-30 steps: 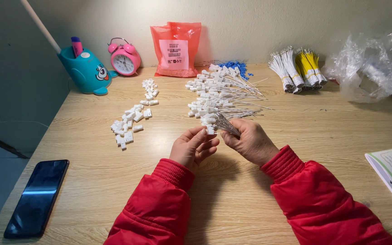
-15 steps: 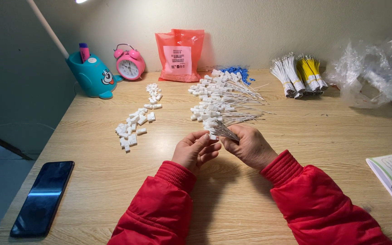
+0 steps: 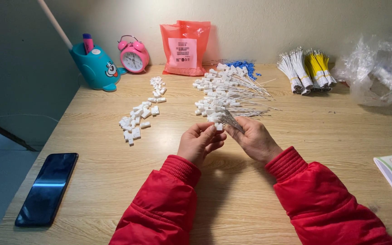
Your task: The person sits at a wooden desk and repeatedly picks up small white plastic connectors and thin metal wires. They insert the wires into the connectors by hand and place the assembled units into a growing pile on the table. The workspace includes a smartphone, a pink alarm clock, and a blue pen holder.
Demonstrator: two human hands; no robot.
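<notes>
My left hand [image 3: 199,143]: bare, no glove, no ring or watch showing. My right hand [image 3: 254,139]: bare too, nothing worn on fingers. Both arms in red padded jacket. Left sleeve [image 3: 162,208], at 7 o'clock from left hand: glossy, puffy, creased fabric, ribbed knit cuff in same red at wrist. Right sleeve [image 3: 325,204], at 4 o'clock from right hand: same padding, same ribbed red cuff, soft folds along forearm.

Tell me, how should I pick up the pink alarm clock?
Grip the pink alarm clock by its round body, one hand from the front, fingers around both sides. It stands upright near the wall, with the blue pen holder close on one side, so the front is freest.
</notes>
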